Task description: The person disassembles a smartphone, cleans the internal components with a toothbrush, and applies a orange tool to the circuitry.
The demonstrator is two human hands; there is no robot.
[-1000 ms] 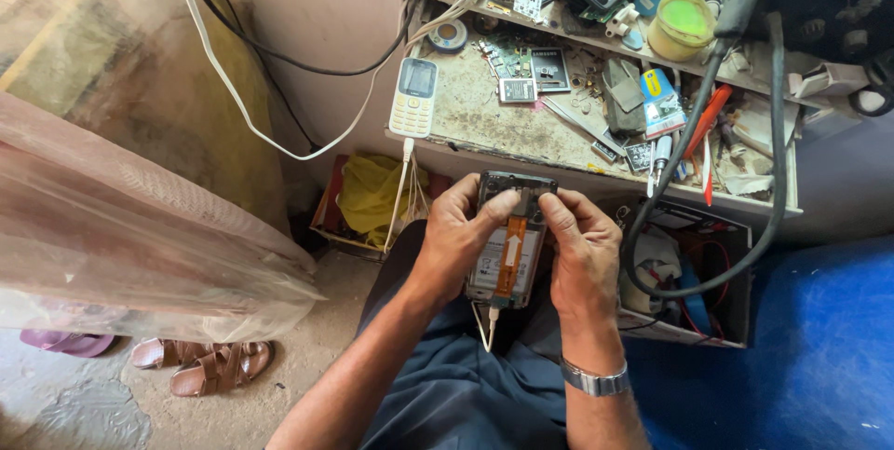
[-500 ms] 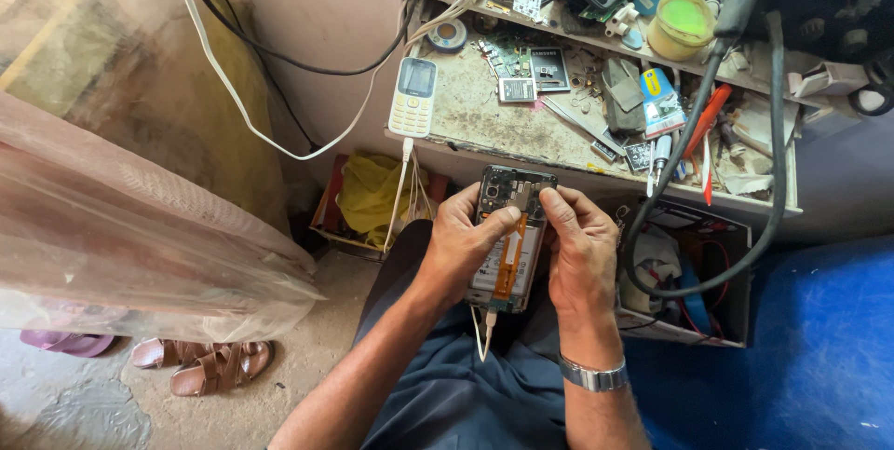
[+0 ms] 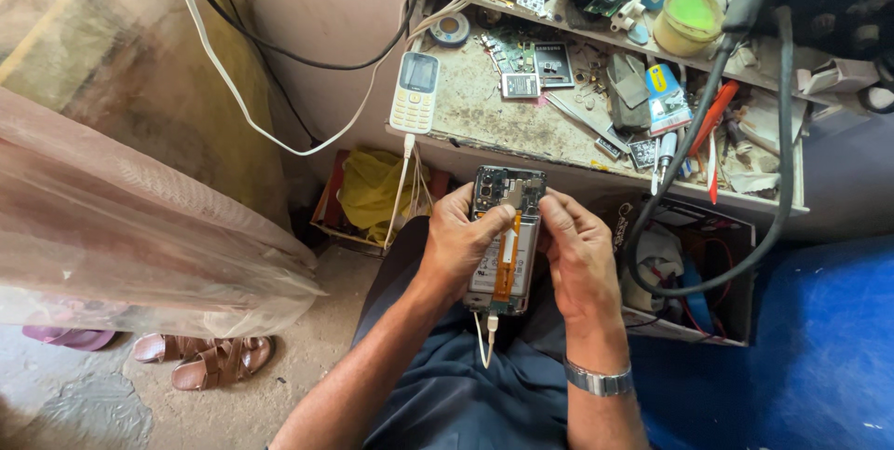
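Observation:
An opened smartphone (image 3: 504,247) with its back cover off lies over my lap, showing its circuit board, battery and an orange flex cable; a white cable hangs from its lower end. My left hand (image 3: 456,243) grips its left side, thumb pressed on the upper board. My right hand (image 3: 577,254) grips the right side, fingertips at a small metal part near the top. A metal watch (image 3: 599,380) is on my right wrist.
A dirty workbench (image 3: 484,110) ahead carries a white keypad phone (image 3: 415,91), circuit boards, a green-lidded jar (image 3: 687,20), a red-handled tool (image 3: 712,119) and a thick black hose (image 3: 778,170). Sandals (image 3: 200,361) lie on the floor at left by a pink plastic sheet.
My thumbs have shifted on the upper part of the phone and the fingertips now meet at the small metal part; the phone stays over my lap.

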